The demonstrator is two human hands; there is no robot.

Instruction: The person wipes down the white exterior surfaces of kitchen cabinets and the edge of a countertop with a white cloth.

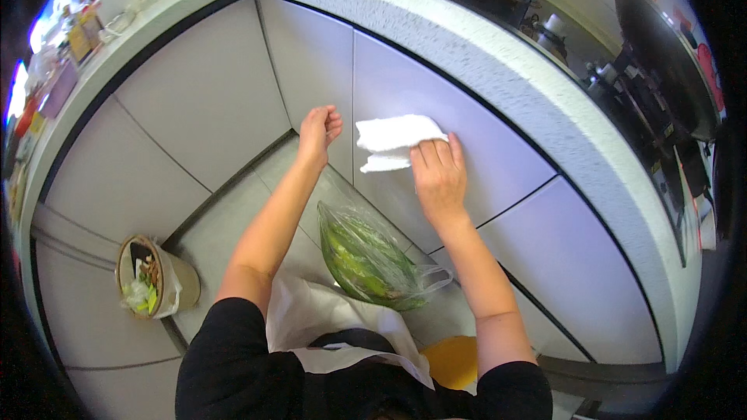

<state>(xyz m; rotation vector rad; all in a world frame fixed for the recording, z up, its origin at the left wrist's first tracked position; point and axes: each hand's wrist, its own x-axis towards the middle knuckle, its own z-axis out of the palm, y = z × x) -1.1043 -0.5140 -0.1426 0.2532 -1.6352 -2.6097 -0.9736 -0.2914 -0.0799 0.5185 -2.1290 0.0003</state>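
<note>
My right hand (439, 178) holds a folded white cloth (400, 133) by its right end, against or just in front of a pale cabinet door (420, 87) below the counter. To the left of the cloth, my left hand (319, 131) is raised with its fingers curled loosely, and I see nothing in it. It is in front of the neighbouring cabinet panel (309, 52); whether it touches the panel I cannot tell. Below and between my forearms, a clear plastic bag (373, 254) with large green produce inside rests on the tiled floor.
A waste bin (184, 283) with a liner and food scraps stands at the lower left. The speckled countertop (496, 49) curves overhead, bearing a black gas hob (633, 105) and a wok (665, 58). Bottles and boxes line the left counter. Something round and yellow (452, 361) is by my body.
</note>
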